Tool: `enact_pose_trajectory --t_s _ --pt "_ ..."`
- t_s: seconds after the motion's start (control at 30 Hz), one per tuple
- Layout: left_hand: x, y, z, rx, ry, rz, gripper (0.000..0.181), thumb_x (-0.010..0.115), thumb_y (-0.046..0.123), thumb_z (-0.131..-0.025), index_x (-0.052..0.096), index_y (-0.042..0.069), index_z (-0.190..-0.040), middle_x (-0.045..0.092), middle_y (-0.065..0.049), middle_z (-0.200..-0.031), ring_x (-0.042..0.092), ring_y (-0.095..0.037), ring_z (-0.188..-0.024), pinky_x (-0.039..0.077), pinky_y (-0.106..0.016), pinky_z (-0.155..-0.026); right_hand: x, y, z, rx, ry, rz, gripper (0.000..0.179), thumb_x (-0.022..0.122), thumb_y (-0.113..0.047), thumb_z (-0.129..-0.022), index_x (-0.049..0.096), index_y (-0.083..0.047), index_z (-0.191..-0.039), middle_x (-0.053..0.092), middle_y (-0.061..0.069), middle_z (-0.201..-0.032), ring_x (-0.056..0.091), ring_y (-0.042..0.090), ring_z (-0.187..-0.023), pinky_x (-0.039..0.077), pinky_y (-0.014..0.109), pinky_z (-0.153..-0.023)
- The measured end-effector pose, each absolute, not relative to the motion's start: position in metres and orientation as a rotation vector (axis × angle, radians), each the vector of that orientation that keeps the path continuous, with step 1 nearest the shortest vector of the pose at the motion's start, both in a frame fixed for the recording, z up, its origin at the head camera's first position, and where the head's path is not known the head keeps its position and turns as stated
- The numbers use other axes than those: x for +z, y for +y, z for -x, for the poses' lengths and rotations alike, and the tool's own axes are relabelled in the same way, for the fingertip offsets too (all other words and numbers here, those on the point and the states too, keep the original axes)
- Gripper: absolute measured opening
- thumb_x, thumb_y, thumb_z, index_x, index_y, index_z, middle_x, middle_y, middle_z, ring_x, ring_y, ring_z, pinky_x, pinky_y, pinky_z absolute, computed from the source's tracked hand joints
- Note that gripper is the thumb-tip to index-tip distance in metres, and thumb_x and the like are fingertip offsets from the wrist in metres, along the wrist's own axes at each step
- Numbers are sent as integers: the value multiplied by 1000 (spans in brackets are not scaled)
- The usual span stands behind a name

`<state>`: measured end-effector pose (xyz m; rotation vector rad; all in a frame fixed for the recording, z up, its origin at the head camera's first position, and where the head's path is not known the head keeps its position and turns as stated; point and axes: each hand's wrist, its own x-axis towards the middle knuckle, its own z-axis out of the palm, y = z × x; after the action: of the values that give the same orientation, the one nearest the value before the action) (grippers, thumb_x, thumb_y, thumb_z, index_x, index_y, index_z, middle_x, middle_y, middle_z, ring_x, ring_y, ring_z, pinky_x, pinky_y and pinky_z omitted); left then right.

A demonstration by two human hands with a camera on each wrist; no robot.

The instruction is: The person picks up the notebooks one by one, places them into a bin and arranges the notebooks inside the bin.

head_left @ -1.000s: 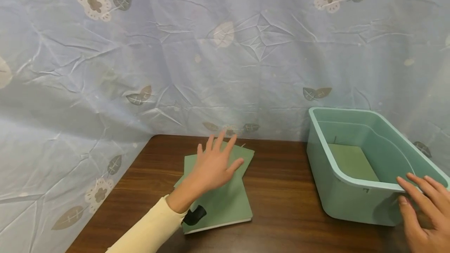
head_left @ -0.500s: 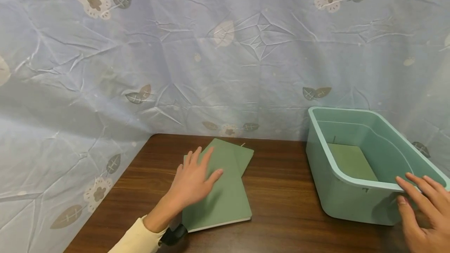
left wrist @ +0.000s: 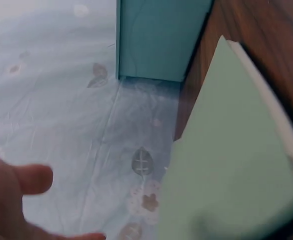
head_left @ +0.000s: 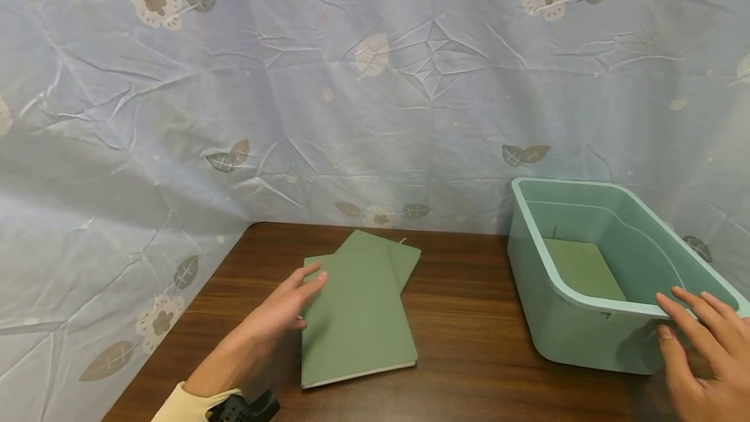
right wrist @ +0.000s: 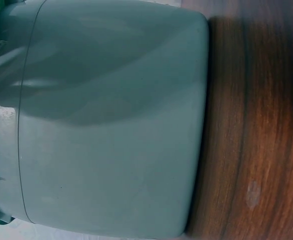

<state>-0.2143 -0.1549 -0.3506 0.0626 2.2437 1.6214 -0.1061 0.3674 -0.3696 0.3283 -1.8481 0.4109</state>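
Two green notebooks overlap on the table in the head view. The upper notebook (head_left: pixel 360 324) lies flat, pale page edge towards me. The lower notebook (head_left: pixel 404 259) sticks out at an angle behind it, with a small ribbon end. My left hand (head_left: pixel 281 308) hovers at the upper notebook's left edge, fingers loosely extended. In the left wrist view, thumb and finger stand apart with nothing between them, beside the green cover (left wrist: pixel 231 150). At right, my right hand (head_left: pixel 706 350) rests its fingertips on the near rim of a teal plastic bin (head_left: pixel 592 337).
A flat green notebook (head_left: pixel 583 269) lies on the bin's floor. Brown wood-grain table (head_left: pixel 463 318) stretches between the notebooks and the bin. A floral curtain (head_left: pixel 375 116) hangs behind the table and along its left side.
My left hand has moved left and towards me, from over the notebooks to the upper one's left edge, and turned sideways. The right hand, the notebooks and the bin have stayed put.
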Motion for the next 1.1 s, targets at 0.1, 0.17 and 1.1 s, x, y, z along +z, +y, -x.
enact_pose_trajectory --t_s 0.1,0.17,1.1 --pt "-358 -165 210 1715 2180 17 85 48 63 -95 14 17 -158 22 -19 -160 27 -46 -143 50 -54 -98 -370 370 105 400 -1889 -308 46 50 -31 -101 67 6 -120 64 25 -127 52 23 -135 32 46 -119" --pt "-363 -170 206 1763 2150 76 90 51 65 -93 14 15 -158 26 -21 -158 31 -46 -140 52 -51 -93 -371 371 105 394 -1901 -306 46 49 -32 -101 67 6 -121 64 26 -127 52 24 -135 32 47 -119" --pt "-398 -179 196 1918 1832 279 73 51 45 -99 25 -1 -151 33 -38 -149 63 -41 -111 60 -54 -81 -370 368 108 415 -1787 -396 42 55 -28 -99 69 8 -115 66 28 -120 56 23 -130 37 47 -116"
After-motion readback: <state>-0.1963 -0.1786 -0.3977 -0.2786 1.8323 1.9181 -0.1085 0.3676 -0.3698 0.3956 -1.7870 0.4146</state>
